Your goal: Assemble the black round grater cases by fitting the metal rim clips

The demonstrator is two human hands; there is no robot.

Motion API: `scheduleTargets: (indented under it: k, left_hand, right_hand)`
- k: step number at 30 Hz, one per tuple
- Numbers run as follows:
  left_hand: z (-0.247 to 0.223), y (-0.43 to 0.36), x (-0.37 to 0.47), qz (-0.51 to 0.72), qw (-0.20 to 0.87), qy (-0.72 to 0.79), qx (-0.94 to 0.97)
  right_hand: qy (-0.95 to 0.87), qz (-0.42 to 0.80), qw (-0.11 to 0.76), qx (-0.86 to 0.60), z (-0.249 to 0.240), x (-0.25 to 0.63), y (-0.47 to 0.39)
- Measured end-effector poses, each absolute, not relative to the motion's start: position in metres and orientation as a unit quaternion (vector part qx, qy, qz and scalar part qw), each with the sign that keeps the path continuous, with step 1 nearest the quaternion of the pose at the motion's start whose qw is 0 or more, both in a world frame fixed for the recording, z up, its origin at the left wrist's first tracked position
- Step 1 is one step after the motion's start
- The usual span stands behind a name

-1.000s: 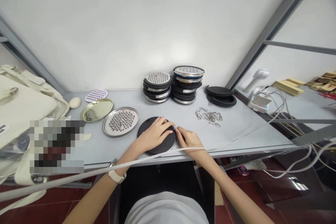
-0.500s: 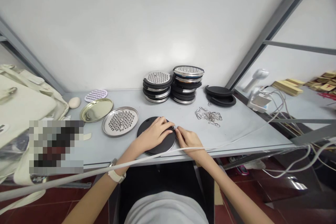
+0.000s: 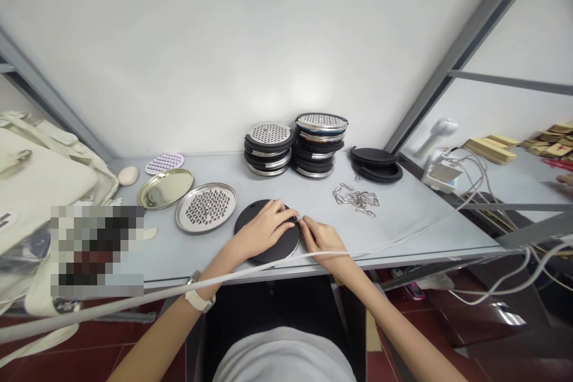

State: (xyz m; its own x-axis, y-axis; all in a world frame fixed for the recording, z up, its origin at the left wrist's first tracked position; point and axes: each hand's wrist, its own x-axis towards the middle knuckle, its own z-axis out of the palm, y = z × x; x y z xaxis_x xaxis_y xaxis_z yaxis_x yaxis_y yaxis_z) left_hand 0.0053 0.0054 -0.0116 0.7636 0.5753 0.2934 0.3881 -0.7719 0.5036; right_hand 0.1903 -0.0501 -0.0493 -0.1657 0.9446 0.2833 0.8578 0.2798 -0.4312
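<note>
A round black disc (image 3: 286,246) with a silvery lower rim lies flat at the table's front edge. Across its top rests my left hand (image 3: 265,225), its thumb and fingers curled toward the disc's right side. My right hand (image 3: 323,240) pinches at that same edge, thumb against forefinger. Between the fingertips of both hands shows a small shiny metal clip (image 3: 297,218), mostly covered. To the right is a pile of silvery metal clips (image 3: 356,197). Left of the disc lies a round metal grater plate (image 3: 210,208).
Two stacks of black-rimmed graters (image 3: 268,149) stand by the wall, with black round covers (image 3: 378,166) to their right. A gold-coloured lid (image 3: 166,188) and a white perforated disc (image 3: 165,163) lie left. A white cable (image 3: 380,246) crosses before my arms. Another person's hand (image 3: 564,179) shows far right.
My hands and the disc keep almost the same place; the view has shifted very slightly. Another person's hand has come into view at the right edge.
</note>
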Motion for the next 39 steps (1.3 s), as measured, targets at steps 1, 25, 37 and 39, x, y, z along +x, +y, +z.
scheduleTargets:
  k: [1, 25, 37, 39]
  left_hand:
    - [-0.0115, 0.0054, 0.0053, 0.221, 0.212, 0.262, 0.915]
    - [-0.0104, 0.0049, 0.0056, 0.217, 0.2, 0.26, 0.919]
    - [-0.0114, 0.0053, 0.0054, 0.212, 0.199, 0.261, 0.92]
    - [-0.0115, 0.0056, 0.0054, 0.213, 0.198, 0.262, 0.92]
  right_hand:
    - [-0.759, 0.085, 0.252, -0.595, -0.0492, 0.1902, -0.0501]
    - [-0.758, 0.085, 0.253, -0.594, -0.0499, 0.1905, -0.0502]
    - [-0.758, 0.089, 0.254, -0.594, -0.0499, 0.1903, -0.0501]
    - [-0.757, 0.091, 0.254, -0.595, -0.049, 0.19, -0.0501]
